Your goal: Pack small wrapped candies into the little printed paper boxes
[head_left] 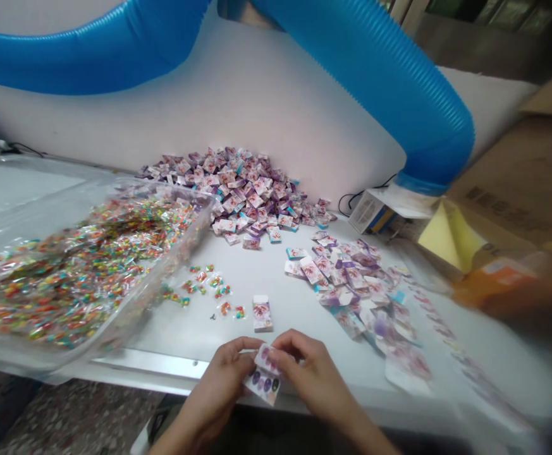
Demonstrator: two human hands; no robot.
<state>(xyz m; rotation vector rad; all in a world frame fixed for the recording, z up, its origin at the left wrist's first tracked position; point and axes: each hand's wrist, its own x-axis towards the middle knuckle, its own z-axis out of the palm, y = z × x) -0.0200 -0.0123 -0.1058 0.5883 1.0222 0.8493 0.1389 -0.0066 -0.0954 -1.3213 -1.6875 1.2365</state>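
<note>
My left hand (223, 379) and my right hand (313, 379) meet at the table's front edge, both pinching a small printed card (265, 379) with oval nail-like pictures on it. A folded pink-and-white packet (262, 313) lies just beyond my fingers. Loose cards (346, 284) are spread to the right of my hands, and a large heap of purple-and-pink packets (238, 189) rises against the back wall. Several tiny colourful wrapped pieces (204, 284) are scattered left of the packet.
A clear plastic tray (181, 253) full of colourful wrapped pieces sits at the left on the white table (200, 335). A blue corrugated hose (375, 69) arches overhead. On the right are a cardboard box (517, 183), a yellow sheet (451, 237) and a blurred orange object (494, 281).
</note>
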